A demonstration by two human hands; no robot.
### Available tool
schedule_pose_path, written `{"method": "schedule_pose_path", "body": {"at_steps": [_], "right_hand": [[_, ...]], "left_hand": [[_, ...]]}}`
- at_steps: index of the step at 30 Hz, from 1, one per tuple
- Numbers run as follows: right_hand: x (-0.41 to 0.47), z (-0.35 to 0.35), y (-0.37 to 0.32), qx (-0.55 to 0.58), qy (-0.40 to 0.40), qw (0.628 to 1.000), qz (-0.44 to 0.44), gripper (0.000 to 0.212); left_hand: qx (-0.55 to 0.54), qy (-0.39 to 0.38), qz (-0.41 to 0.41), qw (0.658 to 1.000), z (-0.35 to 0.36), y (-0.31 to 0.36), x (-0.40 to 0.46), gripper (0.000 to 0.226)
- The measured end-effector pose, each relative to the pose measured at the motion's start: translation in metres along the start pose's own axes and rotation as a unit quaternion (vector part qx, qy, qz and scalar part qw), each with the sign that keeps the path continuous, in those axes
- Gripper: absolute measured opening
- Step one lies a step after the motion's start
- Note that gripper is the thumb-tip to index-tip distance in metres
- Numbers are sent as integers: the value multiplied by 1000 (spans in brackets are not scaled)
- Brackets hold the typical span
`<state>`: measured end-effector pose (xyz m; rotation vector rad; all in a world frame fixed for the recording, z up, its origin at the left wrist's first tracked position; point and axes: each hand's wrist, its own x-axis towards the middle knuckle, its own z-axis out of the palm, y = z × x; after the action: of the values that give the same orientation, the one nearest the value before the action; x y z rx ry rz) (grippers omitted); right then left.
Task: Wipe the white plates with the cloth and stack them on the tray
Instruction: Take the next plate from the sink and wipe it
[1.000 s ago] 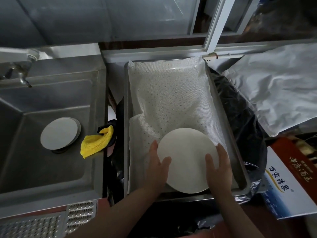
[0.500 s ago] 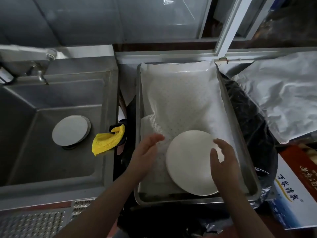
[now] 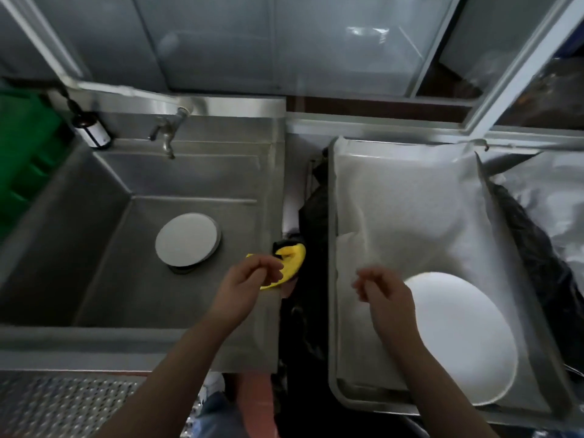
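Both hands off round white plate (image 3: 464,339), now lying in paper-lined steel tray (image 3: 332,279). My left hand (image 3: 245,289) reaching yellow cloth (image 3: 292,263) on sink rim, fingers loosely curled, empty; right hand (image 3: 384,298) likewise empty. Next plates (image 3: 186,240) in steel sink (image 3: 94,248).

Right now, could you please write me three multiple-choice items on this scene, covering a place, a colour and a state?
1. Where does the yellow cloth lie?
A. in the tray
B. on the sink's right rim
C. under the tap

2. What colour is the round plate in the metal tray?
A. white
B. green
C. black

3. What is the right hand holding?
A. the plate
B. the cloth
C. nothing

Answers: 1 B, the cloth drapes over the steel sink edge beside the left hand. 2 A, the plate shows white on the liner. 3 C, its fingers curl loosely over the tray, gripping nothing.
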<state>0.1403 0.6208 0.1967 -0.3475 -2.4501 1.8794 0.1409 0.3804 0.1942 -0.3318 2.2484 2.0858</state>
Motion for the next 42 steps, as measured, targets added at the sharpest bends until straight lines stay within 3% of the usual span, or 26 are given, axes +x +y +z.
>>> {"method": "schedule_pose_path", "body": {"at_steps": [9,16,24,36,42], "right_hand": [[-2,145,-32,66,-55,995,42,26],[7,230,-50,94,-46,989,105,22],[22,308,-31,71,-75,979,176,18],[85,387,35,-53,-164,942,287,15],[127,413,76,-254,-261,910,198,15]], "left_hand": [[39,26,-33,998,-143,-8,32,32],[54,20,-59,997,-229,-22,66,35],[68,13,-167,984,-299,-70,103,31],[59,36,-322,944,-330,-160,165,23],[53,76,-369,925,-332,-199,198,17]]}}
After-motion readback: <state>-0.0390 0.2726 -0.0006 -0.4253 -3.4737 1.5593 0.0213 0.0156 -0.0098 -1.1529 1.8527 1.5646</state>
